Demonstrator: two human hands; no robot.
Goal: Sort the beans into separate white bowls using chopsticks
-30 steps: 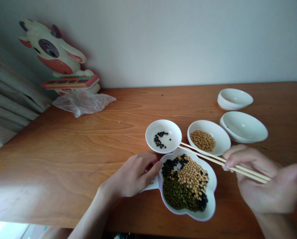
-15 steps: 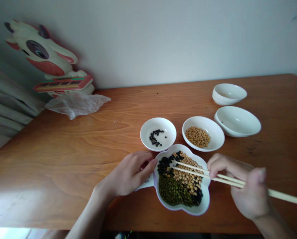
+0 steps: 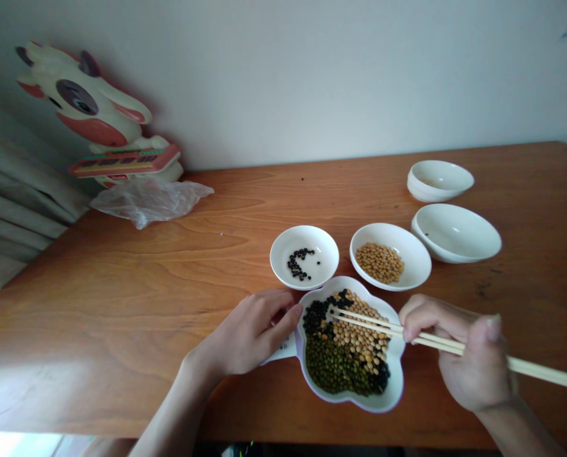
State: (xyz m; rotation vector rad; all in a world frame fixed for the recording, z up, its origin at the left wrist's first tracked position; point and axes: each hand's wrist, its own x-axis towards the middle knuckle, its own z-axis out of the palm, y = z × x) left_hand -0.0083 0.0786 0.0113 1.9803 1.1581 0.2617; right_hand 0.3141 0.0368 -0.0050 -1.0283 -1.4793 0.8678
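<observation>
A flower-shaped white dish near the table's front edge holds mixed black, yellow and green beans. My left hand rests against its left rim, fingers curled on the rim. My right hand grips a pair of wooden chopsticks, whose tips sit among the black and yellow beans in the dish. Behind the dish stand a small white bowl with black beans and a white bowl with yellow beans.
Two more white bowls, one large and one small, stand at the right. A crumpled clear plastic bag and a cow-shaped toy sit at the back left by the wall. A curtain hangs at the far left.
The chopstick tips moved from the rim between the small bowl and the dish down into the mixed beans. My right hand came left with them. My left hand stayed on the rim.
</observation>
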